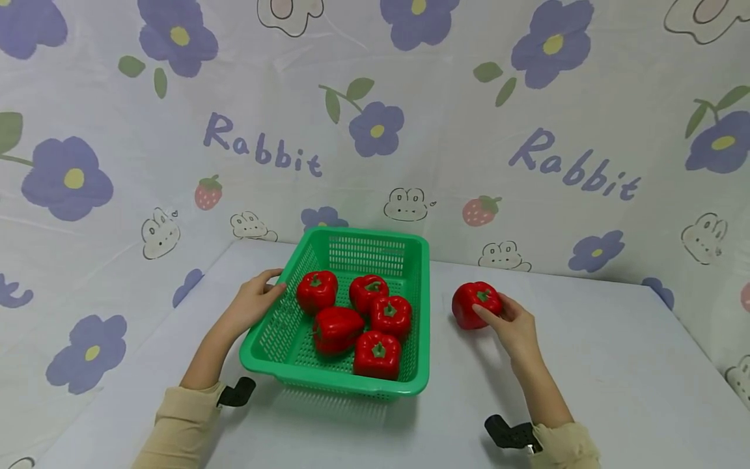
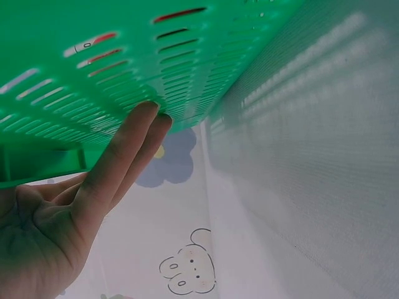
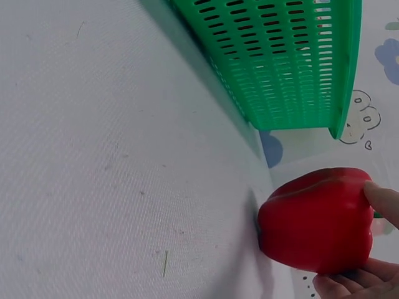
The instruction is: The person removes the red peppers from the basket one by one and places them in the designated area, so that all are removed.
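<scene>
Pepper [image 1: 465, 303], on or just above the worktop [image 1: 597, 352] right of the green basket [image 1: 422, 312], is pinched by the right hand [image 1: 517, 327] and could be dropped if its glossy skin slips, while the basket's left side is touched by the left hand [image 1: 254, 302], fingers [image 2: 118, 156] straight.

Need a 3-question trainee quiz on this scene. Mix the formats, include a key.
1. How many red peppers lie inside the green basket?

2. True or false: the left hand touches the basket.

3. What does the right hand hold?
A) The basket's rim
B) A single pepper outside the basket
C) Nothing

Key:
1. Five
2. True
3. B
</scene>
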The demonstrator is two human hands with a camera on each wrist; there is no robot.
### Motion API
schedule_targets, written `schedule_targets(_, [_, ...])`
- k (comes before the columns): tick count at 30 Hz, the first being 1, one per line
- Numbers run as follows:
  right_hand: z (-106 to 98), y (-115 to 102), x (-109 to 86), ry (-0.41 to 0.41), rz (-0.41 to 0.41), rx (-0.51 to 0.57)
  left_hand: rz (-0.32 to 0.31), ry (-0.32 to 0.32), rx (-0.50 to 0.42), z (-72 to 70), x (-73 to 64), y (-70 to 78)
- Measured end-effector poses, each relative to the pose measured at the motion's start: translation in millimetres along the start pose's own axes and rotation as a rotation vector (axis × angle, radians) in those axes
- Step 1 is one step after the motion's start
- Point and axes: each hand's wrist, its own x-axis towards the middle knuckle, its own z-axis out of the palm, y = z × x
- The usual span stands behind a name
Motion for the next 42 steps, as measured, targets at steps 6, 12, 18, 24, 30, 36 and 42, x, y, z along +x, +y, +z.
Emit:
schedule_targets(6, [1.6, -0.2, 1.0, -0.009, -0.003, 0.005, 0.0, -0.002, -0.003, 0.8, 0.7, -0.5])
schedule_targets(12, [1.5, -1.9, 0.8, -0.026, -0.02, -0.002, -0.001, -0.005, -0.004, 0.6, 1.4, -0.7])
schedule_targets(18, [2.9, -2.7, 0.5, -0.04, -0.017, -0.012, 0.003, -0.006, -0.002, -0.1, 1.5, -2.2])
schedule_targets(24, [3.3, -1.0, 1.4, -0.046, -0.016, -0.026, -0.003, -0.008, -0.001, 0.7, 1.0, -1.8])
schedule_targets(30, [1.9, 1.8, 2.3, -0.038, -0.02, -0.035, -0.005, -0.005, 0.0, 0.5, 1.0, -1.9])
schedule_targets(36, [1.5, 3.1, 2.7, -0.031, -0.006, -0.039, -0.002, -0.004, -0.008, -0.4, 1.6, -2.2])
schedule_targets(42, [1.1, 4.3, 3.2, -0.021, 0.001, -0.035, -0.006, -0.004, -0.005, -0.6, 1.6, -2.3])
